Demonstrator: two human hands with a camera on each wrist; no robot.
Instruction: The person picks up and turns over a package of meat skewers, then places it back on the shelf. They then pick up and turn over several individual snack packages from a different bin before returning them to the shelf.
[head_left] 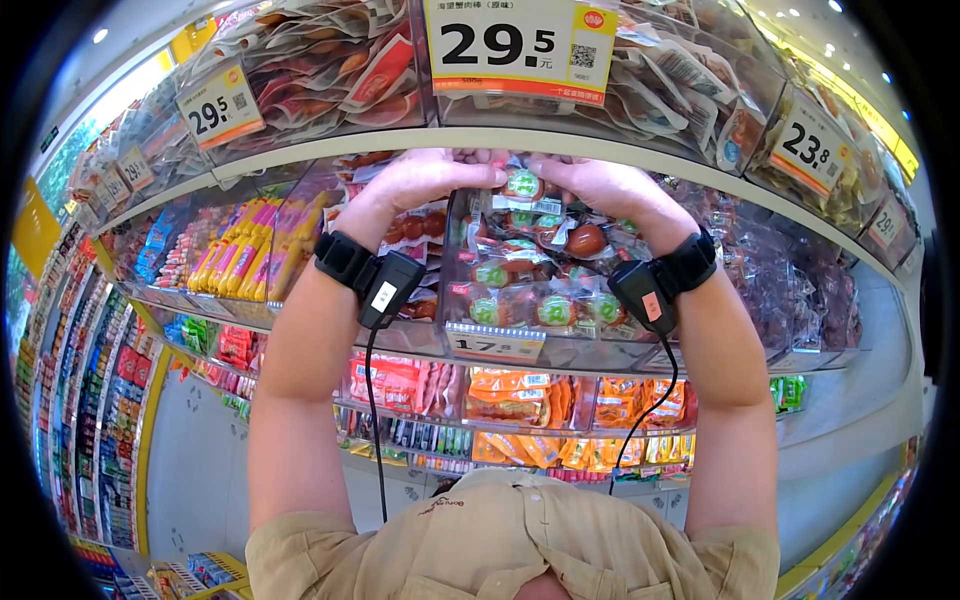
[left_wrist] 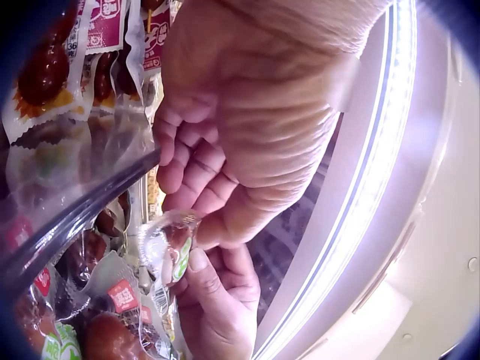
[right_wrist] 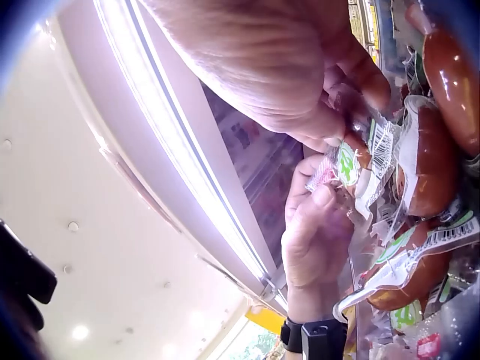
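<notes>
Both hands meet at the top of a clear bin (head_left: 590, 352) on the middle shelf. Between them is a small clear packet (head_left: 523, 184) with a brown item inside and a green-and-white label. My left hand (head_left: 430, 178) pinches its left side with thumb and fingers. On the other side, my right hand (head_left: 610, 186) pinches the packet's edge. The left wrist view shows the packet (left_wrist: 178, 259) between the two thumbs, its wrapper catching the light. Similar brown snack packets (right_wrist: 427, 161) lie heaped right beside the right hand.
Overhanging the hands is an upper shelf edge (head_left: 600, 150) with a light strip (left_wrist: 375, 142). Clear dividers separate neighbouring bins, including yellow-wrapped sticks (head_left: 235, 250) at left. A 17.8 price tag (head_left: 495, 346) fronts the bin. Lower shelves hold orange packets (head_left: 520, 400).
</notes>
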